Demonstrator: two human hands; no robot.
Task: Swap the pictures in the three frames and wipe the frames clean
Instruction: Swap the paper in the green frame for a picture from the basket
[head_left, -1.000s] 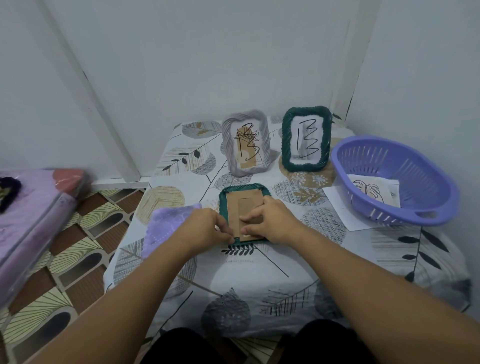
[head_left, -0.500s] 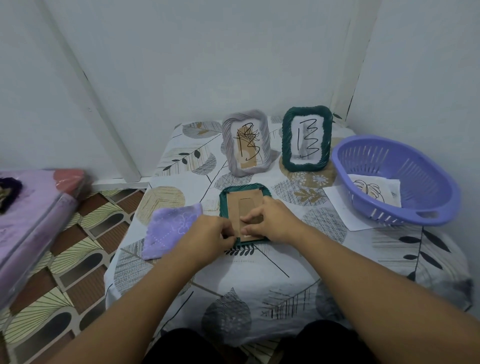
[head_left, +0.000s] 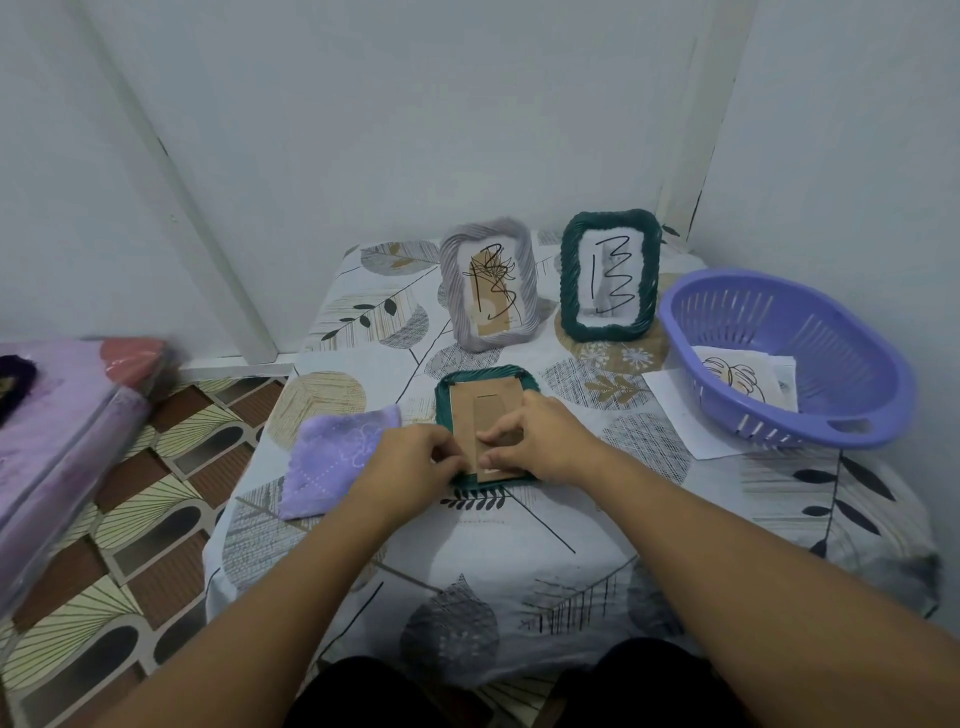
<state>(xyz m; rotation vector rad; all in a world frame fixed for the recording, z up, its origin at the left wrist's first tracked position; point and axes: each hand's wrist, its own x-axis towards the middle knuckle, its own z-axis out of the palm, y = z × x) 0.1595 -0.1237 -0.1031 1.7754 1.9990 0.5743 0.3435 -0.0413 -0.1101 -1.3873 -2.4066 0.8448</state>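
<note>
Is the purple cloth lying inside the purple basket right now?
No, the purple cloth lies flat on the table to the left of the face-down green frame, while the purple basket on the right holds only paper pictures.

We reach both bare forearms toward twelve o'clock, left hand (head_left: 415, 457) and right hand (head_left: 540, 441) curled, fingertips nearly meeting.

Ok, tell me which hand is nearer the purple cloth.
Left. The left hand sits right beside the purple cloth, at its right edge. The right hand is farther right, on the face-down frame.
</note>
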